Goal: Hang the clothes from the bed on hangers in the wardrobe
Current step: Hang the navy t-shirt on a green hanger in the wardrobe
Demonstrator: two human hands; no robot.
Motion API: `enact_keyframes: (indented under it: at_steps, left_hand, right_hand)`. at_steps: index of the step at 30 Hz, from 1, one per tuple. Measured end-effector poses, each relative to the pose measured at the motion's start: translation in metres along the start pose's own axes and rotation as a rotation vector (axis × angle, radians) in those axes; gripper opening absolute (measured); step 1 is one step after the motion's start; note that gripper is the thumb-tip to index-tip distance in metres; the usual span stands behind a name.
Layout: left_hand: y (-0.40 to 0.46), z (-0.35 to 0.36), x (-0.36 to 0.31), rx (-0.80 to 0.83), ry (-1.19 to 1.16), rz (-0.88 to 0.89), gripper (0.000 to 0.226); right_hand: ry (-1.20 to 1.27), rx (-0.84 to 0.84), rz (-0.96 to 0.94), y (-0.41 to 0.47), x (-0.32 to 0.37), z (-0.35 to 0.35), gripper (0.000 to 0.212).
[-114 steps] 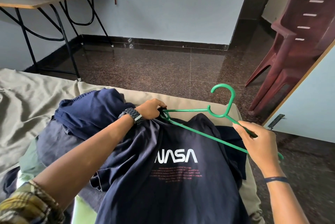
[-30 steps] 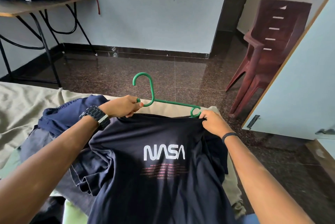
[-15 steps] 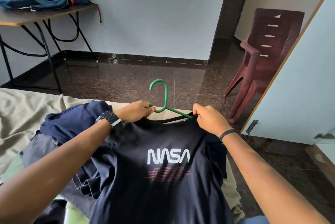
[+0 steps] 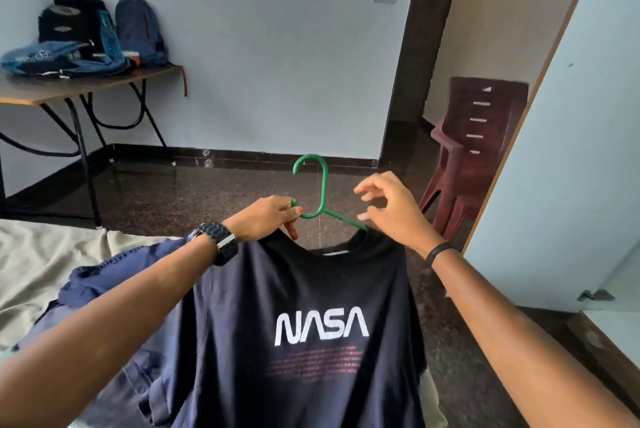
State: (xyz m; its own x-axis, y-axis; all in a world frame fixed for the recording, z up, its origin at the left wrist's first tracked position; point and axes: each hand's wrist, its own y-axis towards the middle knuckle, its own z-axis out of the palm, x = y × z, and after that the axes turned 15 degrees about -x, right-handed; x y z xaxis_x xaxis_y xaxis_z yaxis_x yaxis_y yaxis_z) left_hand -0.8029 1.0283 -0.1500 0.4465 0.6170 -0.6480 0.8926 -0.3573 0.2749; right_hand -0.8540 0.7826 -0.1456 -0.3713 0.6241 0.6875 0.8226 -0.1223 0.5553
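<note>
With the left hand [image 4: 266,219] pinching the green hanger [image 4: 320,195] and the right hand [image 4: 388,209] loose-fingered beside it, the NASA shirt [image 4: 298,316] hangs above the bed [image 4: 41,254] — its right shoulder seemingly unseated — and could slip off.

Two bare forearms are seen reaching in from the lower edge of the view, with no sleeves visible on either. A dark wristwatch [image 4: 217,243] with a broad band of linked segments is worn on the wrist of the left hand [image 4: 266,219]; its face is seen only edge-on, as a pale strip. A thin, plain black band [image 4: 440,252] is worn around the wrist of the right hand [image 4: 391,211]. No rings or gloves are seen on the fingers [image 4: 367,188]; short nails are shown.
</note>
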Motion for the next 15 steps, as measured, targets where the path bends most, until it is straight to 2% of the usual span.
enact_keyframes:
  at_steps: [2,5,7,10,15]
  left_hand:
    - [0.004,-0.003,-0.012,0.000,0.000,0.043,0.030]
    - [0.008,-0.013,-0.029,-0.025,-0.032,0.094,0.034]
    - [0.009,-0.023,-0.039,-0.065,-0.071,0.131,0.038]
    - [0.015,-0.039,-0.052,-0.128,-0.132,0.190,0.039]
    - [0.029,-0.060,-0.084,-0.169,-0.202,0.238,0.036]
  right_hand:
    - [0.195,-0.017,0.085,0.013,0.016,-0.019,0.039]
    - [0.007,-0.091,0.030,0.027,0.020,-0.056,0.037]
    - [-0.167,0.027,0.063,0.029,0.017,-0.083,0.033]
    - [-0.289,0.265,0.175,0.023,0.020,-0.108,0.022]
    - [-0.350,0.139,0.073,0.024,0.048,-0.128,0.020]
